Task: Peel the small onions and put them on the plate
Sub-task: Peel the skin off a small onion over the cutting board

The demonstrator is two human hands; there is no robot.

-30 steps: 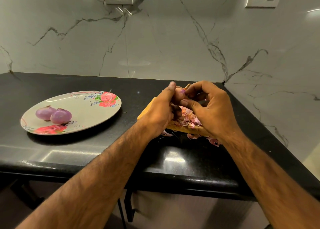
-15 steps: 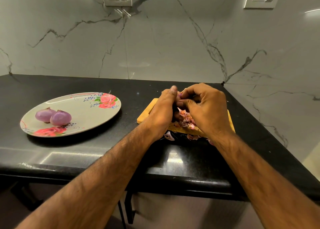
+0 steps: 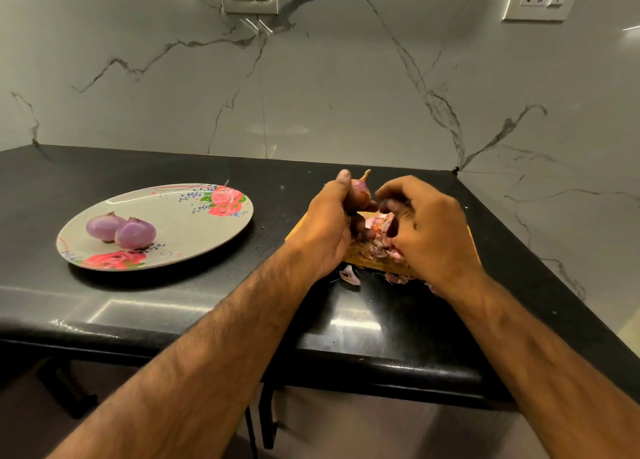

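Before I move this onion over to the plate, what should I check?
1. Left hand grips the onion: ok.
2. Onion fully peeled: not ok, a dry stalk and darker skin show.
3. Right hand free of peel: cannot tell, it is blurred and curled over the peel pile.
4. Room on the plate: ok, two peeled onions sit toward its left side.
5. Peel kept on the cutting board: not ok, scraps lie on the counter.
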